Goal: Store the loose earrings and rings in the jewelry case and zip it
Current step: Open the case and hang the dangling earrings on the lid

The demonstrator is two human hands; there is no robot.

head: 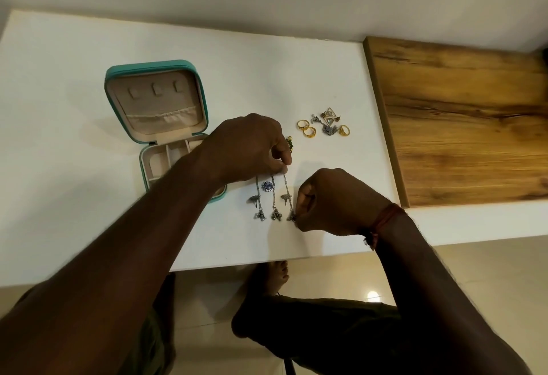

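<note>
The left forearm is filling the near corner and crossing over the front of the jewelry case, which is lying open on the white table, lid up against the far side, its tray partly hidden by the arm. The left hand is curling its fingers and seems to be pinching the top ends of 3 chain earrings that are lying stretched out just right of the case. The right hand, with a red thread at its wrist, is closing into a loose fist and pinching the bottom charm of the rightmost chain. A blue stud is lying between 2 of the chains, and a green beaded piece is peeking out by the left knuckles. Further back, 3 gold rings and a small earring pile are waiting loose, near the wooden board.

The risks, as I judge them: the chains are lying close together, so lifting 1 could be dragging its neighbours or the stud along and tangling them. The work is happening near the table's front edge, so a snagged piece could be sliding off onto the floor. The forearm over the case could also be nudging it during the carry.
</note>
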